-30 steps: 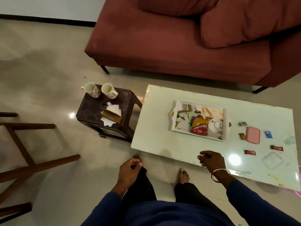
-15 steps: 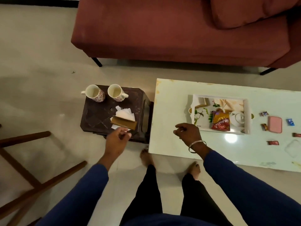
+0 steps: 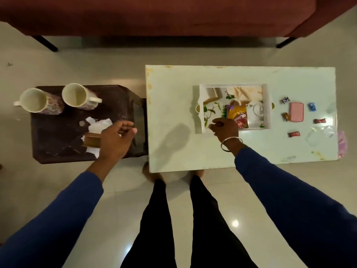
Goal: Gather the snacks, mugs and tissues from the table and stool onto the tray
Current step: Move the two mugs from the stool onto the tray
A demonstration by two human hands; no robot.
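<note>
A white floral tray [image 3: 267, 105] sits on the pale table [image 3: 173, 113] with a red-and-yellow snack packet [image 3: 237, 115] lying in it. Two patterned mugs [image 3: 36, 102] [image 3: 77, 96] stand at the back of the dark stool [image 3: 58, 144]. White tissues [image 3: 98, 124] and a brown holder [image 3: 90, 139] lie on the stool. My left hand [image 3: 116, 138] hovers over the tissues, fingers curled, holding nothing. My right hand [image 3: 225, 128] is at the tray's near edge, fingers loosely curled. Several small candies [image 3: 293, 134] lie right of the tray around a pink case [image 3: 296, 114].
A red sofa [image 3: 173, 14] runs along the far side, its black legs on the tiled floor. A clear wrapper [image 3: 318, 135] and something pink [image 3: 342, 144] sit at the table's right end. My legs and bare feet stand at the table's near edge.
I have stepped closer and now look straight down. My left hand has reached over the stool's tissues, and my right hand has moved right to the tray's near edge.
</note>
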